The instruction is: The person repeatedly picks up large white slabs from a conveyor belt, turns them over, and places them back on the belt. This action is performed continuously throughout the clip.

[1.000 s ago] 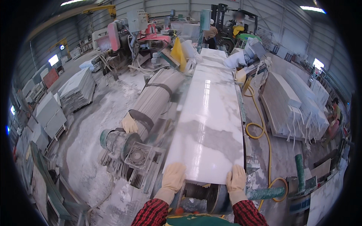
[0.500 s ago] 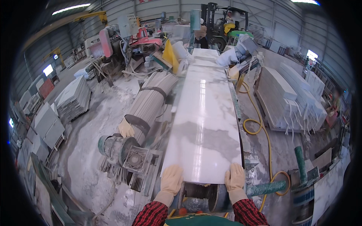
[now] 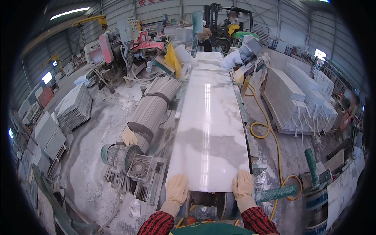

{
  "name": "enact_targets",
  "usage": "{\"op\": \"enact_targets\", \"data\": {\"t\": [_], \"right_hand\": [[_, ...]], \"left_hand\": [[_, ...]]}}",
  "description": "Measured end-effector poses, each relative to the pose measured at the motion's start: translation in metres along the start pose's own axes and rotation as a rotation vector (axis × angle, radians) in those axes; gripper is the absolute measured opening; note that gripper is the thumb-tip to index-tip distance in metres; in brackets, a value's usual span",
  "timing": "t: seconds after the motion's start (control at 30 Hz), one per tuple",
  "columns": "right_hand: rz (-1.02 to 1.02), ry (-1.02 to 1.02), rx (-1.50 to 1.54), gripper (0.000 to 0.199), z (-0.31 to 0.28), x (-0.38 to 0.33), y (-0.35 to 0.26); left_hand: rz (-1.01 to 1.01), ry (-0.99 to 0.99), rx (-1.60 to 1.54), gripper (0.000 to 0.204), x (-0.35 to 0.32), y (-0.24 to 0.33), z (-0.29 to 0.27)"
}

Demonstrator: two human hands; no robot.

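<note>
Hands in cream gloves, working the near end: left hand [image 3: 177,190] on the left corner, right hand [image 3: 243,185] on the right corner of a long, polished, grey-veined white slab [image 3: 207,143] stretching straight ahead. Fingers lie together, nearly flat; whether they clamp underneath, I cannot tell. Left of the grip, a grey finned motor [image 3: 118,157]; rightward, a green tube [image 3: 277,193].

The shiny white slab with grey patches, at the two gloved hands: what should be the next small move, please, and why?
Probably a gentle, even push forward: the gloved left hand and right hand rest at the two near corners of the slab, fingers pointing ahead, and what looks like another slab lies in line beyond its far end.
</note>
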State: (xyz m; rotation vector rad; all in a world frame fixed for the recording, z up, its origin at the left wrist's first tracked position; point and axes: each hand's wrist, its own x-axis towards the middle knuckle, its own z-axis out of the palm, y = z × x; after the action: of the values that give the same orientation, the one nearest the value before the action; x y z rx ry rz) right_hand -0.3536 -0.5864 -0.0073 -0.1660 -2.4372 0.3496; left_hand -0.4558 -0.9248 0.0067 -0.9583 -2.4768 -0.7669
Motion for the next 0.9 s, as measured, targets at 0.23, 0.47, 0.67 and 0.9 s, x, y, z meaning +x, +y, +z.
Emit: {"op": "enact_targets", "data": {"t": [0.23,0.47,0.67,0.9], "right_hand": [[-0.003,-0.009,-0.016,0.039,-0.003,-0.005,-0.003],[-0.021,0.022,-0.001,0.034,-0.006,-0.005,-0.007],[-0.002,0.006,0.008,0.033,-0.01,-0.007,-0.01],[-0.018,-0.025,-0.043,0.035,-0.014,-0.01,-0.011]], "left_hand": [[0.008,0.025,0.02,0.04,-0.005,0.001,-0.003],[-0.001,0.017,0.02,0.039,-0.007,0.004,-0.006],[0.003,0.029,0.023,0.036,-0.007,0.01,-0.012],[0.011,0.053,0.044,0.033,-0.013,0.012,-0.012]]}}
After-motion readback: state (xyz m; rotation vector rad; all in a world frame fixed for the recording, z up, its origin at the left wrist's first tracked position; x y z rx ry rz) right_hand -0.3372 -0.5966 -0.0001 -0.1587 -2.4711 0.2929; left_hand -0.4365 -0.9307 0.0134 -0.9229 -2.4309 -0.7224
